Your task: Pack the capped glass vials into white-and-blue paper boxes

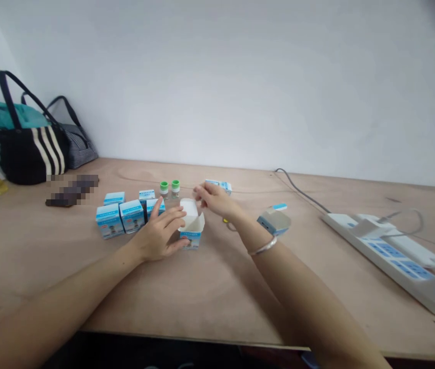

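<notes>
I've got my left hand (163, 233) up against an open box (190, 240), fingers loosely spread and thumb at its front, not really clenched. The box stands on the surface (163, 297) between my hands, white flaps up. My right hand (214, 199) is just behind it, fingers bent, and honestly I can't tell if there's anything in them. Two green-capped vials (164, 187) sit left of that, near a bunch of closed blue-and-white boxes (110, 223).
</notes>
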The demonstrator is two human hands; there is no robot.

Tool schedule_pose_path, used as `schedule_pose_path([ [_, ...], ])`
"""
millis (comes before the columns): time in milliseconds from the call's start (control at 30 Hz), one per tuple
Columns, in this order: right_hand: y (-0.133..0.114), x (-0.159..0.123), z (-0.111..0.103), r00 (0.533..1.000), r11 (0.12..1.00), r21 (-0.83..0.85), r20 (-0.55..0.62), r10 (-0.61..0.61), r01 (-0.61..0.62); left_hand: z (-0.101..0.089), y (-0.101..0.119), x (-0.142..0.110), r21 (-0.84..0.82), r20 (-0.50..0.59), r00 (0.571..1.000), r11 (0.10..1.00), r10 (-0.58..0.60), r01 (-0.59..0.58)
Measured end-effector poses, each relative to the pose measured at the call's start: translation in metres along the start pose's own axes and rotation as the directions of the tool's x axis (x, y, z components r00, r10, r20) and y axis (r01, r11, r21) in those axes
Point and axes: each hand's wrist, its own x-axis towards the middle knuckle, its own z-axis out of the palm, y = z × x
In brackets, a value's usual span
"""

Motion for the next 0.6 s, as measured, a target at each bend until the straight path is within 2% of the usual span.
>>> schedule_pose_path([
  [67,-0.003,0.021,-0.001,0.995,0.972,-0.214,-0.017,-0.1,0.094,0.0,0.001,0.0,0.005,-0.009,1.0,1.0,-0.009,0.009],
  [100,-0.004,0.032,0.001,0.992,0.962,-0.246,-0.006,-0.123,0.117,0.0,0.001,0.0,0.008,-0.012,1.0,1.0,-0.014,0.014],
  [233,0.002,0.064,0.021,0.986,0.943,-0.287,0.032,-0.165,0.168,-0.001,0.002,-0.001,0.013,-0.019,1.0,1.0,-0.024,0.024],
  [333,0.01,0.074,0.037,0.985,0.94,-0.295,0.021,-0.173,0.172,-0.001,0.002,-0.002,0.018,-0.004,1.0,0.999,-0.03,0.03],
  [433,0.015,0.071,0.038,0.981,0.938,-0.296,-0.014,-0.193,0.181,0.0,0.002,-0.003,0.022,0.002,0.999,0.999,-0.037,0.037],
  [533,0.009,0.052,0.019,0.966,0.934,-0.29,-0.084,-0.242,0.209,0.001,0.003,-0.002,0.016,-0.014,0.999,0.999,-0.035,0.035],
  [567,0.005,0.042,0.01,0.954,0.932,-0.283,-0.127,-0.272,0.228,0.001,0.003,-0.002,0.011,-0.018,0.999,0.999,-0.031,0.031],
  [600,0.0,0.03,0.001,0.907,0.921,-0.247,-0.225,-0.357,0.301,0.001,0.003,-0.002,0.005,-0.021,0.999,1.0,-0.027,0.028],
])
